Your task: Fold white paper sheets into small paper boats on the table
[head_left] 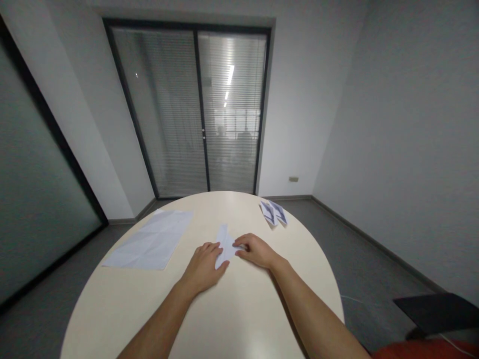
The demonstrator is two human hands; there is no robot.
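Note:
A small piece of folded white paper [226, 243] lies near the middle of the round table, with a narrow strip pointing away from me. My left hand [205, 264] holds it at its left edge, fingers on the paper and thumb set apart at the near end. At the right side, my right hand [257, 251] pinches a corner of the same paper between thumb and fingers. The fingers cover part of both edges, so the exact folds there are hidden.
A large creased white sheet [153, 242] lies flat on the left of the pale round table [239, 319]. Near the far right edge stands a folded paper piece [274, 213] with dark printed patches. A black flat object [437, 311] and something red [422, 350] are at lower right.

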